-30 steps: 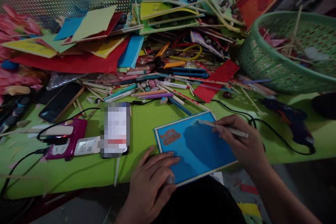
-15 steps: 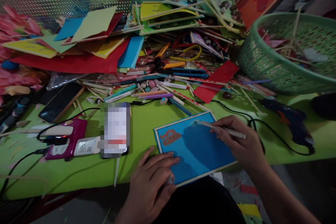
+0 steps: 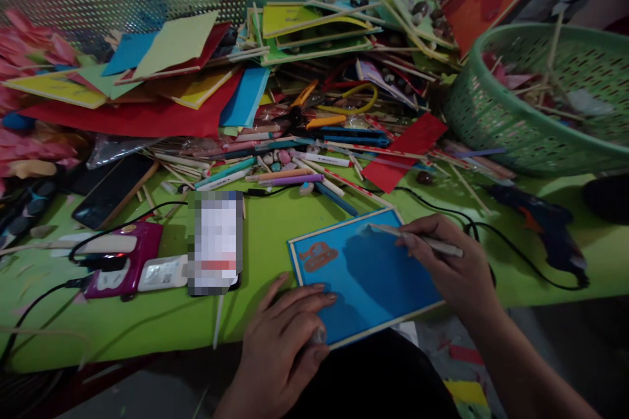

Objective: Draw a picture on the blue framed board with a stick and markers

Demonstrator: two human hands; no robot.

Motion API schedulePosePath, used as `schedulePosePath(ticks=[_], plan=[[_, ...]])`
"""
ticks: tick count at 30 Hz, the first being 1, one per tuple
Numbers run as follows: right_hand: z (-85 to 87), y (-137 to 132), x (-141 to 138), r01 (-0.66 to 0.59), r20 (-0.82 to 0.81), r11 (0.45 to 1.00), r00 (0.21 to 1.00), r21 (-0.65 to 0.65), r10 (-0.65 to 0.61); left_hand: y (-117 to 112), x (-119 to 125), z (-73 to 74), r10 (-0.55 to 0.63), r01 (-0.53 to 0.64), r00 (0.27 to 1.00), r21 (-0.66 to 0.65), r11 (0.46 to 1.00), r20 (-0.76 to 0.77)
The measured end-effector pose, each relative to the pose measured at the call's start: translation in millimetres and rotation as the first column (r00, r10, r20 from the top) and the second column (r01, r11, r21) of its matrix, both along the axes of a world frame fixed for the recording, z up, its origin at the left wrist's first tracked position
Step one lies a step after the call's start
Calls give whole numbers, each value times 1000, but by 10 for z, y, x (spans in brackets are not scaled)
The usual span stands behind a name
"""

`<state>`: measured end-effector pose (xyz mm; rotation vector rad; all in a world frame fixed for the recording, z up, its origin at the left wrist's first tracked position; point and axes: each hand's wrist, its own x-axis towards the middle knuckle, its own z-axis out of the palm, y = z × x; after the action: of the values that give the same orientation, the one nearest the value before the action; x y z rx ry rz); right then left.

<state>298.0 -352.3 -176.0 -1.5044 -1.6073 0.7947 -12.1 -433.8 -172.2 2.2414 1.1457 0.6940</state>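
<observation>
1. The left hand [image 3: 285,335] lies across the left edge of the blue board [image 3: 378,278]; whether it grips cannot be told.
2. The board, at the near edge of the counter [image 3: 268,236], seems light and stiff; its thin edging [image 3: 388,325] may snap, so steady it flat.
3. The pale pen [image 3: 445,247], likely light and rigid, is pinched in the right hand [image 3: 455,268].

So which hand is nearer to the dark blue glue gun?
Right. The right hand, holding a slim pale stick, is left of the glue gun; the left hand is farther left, touching the rectangular blue board.
</observation>
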Motion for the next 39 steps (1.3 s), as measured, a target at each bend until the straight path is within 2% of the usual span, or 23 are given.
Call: schedulePosePath(ticks=[11,17,25,28,30,35,37,39], plan=[[53,-9,-18,11,-7,1000,1000,23,-11,-32,-8,-28,9,-9,1000,-39,999,4],[40,-3,-4,-26,-12,999,1000,26,26,-28,-10,-20,9,-9,1000,-34,999,-4],[10,-16,12,2,-30,1000,1000,-1,-2,-32,-17,-22,-8,8,1000,-36,999,-2],[28,-39,-12,48,-69,999,996,-1,-48,-31,-15,-35,-7,7,1000,-34,999,-3],[57,-58,-39,130,-130,991,984,31,-125,-31,-15,-38,1,-1,1000,-39,999,-1],[117,-79,-80,346,-417,926,871,148,-259,-28,-20,-20,-7,6,1000,-54,999,-10],[116,-80,-64,368,-456,918,850,151,-265,-24,-20,-12,-3,2,1000,-54,999,-12],[104,-85,-33,326,-423,935,873,141,-241,-21,-17,-7,4,-5,1000,-56,998,-11]])
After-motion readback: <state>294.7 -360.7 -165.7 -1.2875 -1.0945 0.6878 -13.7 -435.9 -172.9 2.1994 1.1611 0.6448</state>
